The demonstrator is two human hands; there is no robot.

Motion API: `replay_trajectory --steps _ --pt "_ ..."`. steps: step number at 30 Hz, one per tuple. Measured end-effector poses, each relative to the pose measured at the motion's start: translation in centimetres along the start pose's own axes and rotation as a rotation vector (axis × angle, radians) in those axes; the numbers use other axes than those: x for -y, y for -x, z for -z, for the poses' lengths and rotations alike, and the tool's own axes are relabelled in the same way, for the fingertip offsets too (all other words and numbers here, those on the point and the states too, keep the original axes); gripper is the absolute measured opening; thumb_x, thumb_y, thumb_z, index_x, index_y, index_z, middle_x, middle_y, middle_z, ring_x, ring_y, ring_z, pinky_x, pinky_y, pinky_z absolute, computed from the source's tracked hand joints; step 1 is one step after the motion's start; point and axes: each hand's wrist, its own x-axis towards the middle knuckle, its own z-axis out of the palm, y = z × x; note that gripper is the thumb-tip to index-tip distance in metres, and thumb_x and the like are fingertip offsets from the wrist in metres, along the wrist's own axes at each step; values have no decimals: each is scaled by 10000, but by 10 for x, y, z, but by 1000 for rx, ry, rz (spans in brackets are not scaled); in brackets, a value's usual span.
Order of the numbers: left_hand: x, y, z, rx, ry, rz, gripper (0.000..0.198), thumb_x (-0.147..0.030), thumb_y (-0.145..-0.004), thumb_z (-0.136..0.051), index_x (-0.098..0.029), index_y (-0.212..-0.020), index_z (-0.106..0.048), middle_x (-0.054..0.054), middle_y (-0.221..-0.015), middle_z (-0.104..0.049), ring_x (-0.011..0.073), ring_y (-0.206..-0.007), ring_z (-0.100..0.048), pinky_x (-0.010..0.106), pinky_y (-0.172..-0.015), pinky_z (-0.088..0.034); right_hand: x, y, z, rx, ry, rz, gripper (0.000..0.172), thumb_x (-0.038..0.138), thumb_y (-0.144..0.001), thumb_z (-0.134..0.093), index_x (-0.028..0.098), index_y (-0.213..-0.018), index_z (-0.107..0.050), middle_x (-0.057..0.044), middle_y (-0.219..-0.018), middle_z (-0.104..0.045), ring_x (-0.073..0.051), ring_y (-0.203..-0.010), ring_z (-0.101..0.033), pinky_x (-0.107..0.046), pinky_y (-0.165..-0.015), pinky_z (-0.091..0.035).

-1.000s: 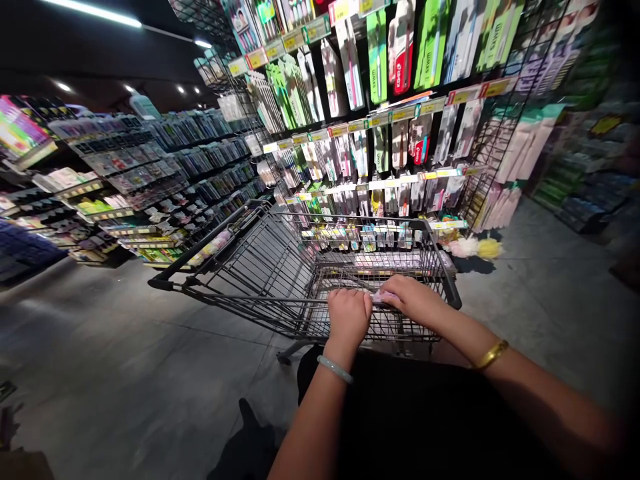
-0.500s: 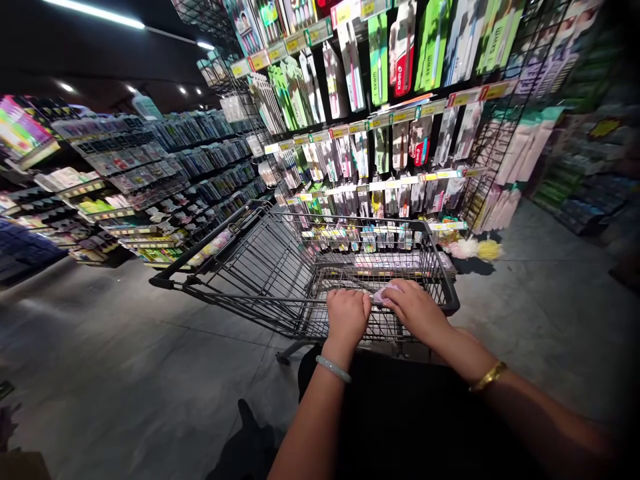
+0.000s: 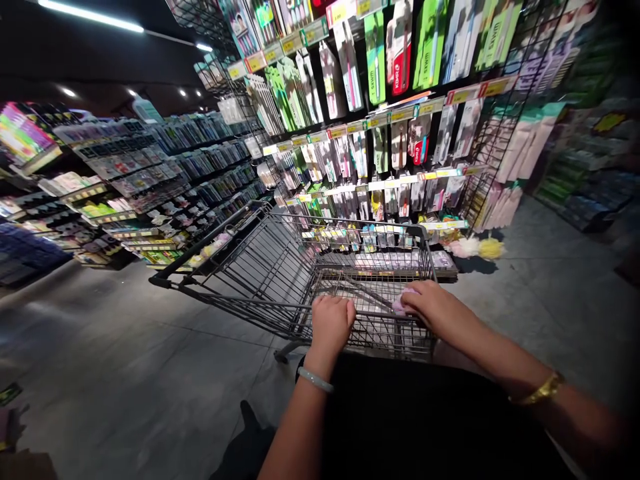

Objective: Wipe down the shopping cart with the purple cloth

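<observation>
A dark wire shopping cart (image 3: 280, 257) stands side-on in front of me. My left hand (image 3: 331, 323) is closed round the near top rail of its basket, with a pale bangle at the wrist. Farther right along the same rail, my right hand (image 3: 434, 307) is closed on a crumpled lilac cloth (image 3: 403, 303) and presses it against the rail. Part of the cloth is hidden under the fingers. The right wrist wears a gold-coloured bracelet (image 3: 543, 390).
Beyond the cart rises a display rack (image 3: 350, 127) hung with packaged toothbrushes. More stocked shelves (image 3: 165, 167) run along the left, and others (image 3: 580, 167) stand in shadow at the right. Grey floor (image 3: 115, 347) lies around the cart.
My right hand has slid to the right along the rail with the cloth, away from my left hand. My left hand has shifted slightly left and stays closed on the rail.
</observation>
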Motion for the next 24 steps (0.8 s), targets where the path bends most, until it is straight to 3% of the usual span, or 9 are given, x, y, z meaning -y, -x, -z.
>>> replay_trajectory --steps 4,8,11,13,16,19,24 --pt "-7 3 11 -3 2 77 341 -234 -974 -467 -214 -672 -623 23 -714 -682 197 -783 -592 396 -887 -340 23 6 -9 -34 -148 43 152 197 -950 -524 239 -928 -669 -68 -1035 -639 -217 -971 -551 -339 -835 -461" --pt "-43 0 21 -49 112 83 278 -243 -993 -430 -229 -831 -655 28 -835 -702 204 -872 -603 408 -997 -332 43 9 -23 -73 -283 88 172 154 -946 -509 228 -961 -663 -72 -1065 -642 -206 -996 -557 -342 -866 -488" --pt "-69 -2 17 5 223 61 311 -296 -1031 -352 -239 -975 -652 37 -894 -714 194 -857 -623 338 -821 -407 32 15 -16 -80 -319 182 173 160 -944 -516 236 -989 -665 -71 -1090 -643 -205 -1033 -559 -355 -906 -493" --pt "-77 0 9 56 178 69 338 -382 -1032 -355 -236 -1004 -658 52 -853 -720 204 -787 -637 331 -683 -391 13 21 -7 -117 -268 190 196 166 -947 -510 252 -1018 -671 -78 -1131 -637 -215 -1079 -554 -371 -923 -493" --pt "-80 3 0 153 35 60 437 -494 -1005 -376 -224 -848 -681 69 -725 -703 220 -664 -632 337 -590 -330 -12 35 1 -217 -142 119 241 155 -929 -523 266 -1082 -672 -103 -1202 -614 -251 -1158 -532 -420 -953 -488" --pt "-78 4 0 220 7 74 446 -464 -995 -398 -210 -778 -694 74 -712 -708 210 -654 -644 320 -577 -317 -12 47 -2 -301 -79 87 286 150 -914 -528 267 -1139 -659 -117 -1251 -599 -274 -1209 -509 -455 -976 -482" --pt "-79 1 8 281 29 121 376 -386 -968 -442 -208 -796 -726 58 -727 -724 197 -682 -666 292 -599 -344 2 49 -3 -92 -128 251 280 162 -929 -516 289 -1136 -654 -71 -1251 -615 -215 -1206 -531 -343 -944 -507"
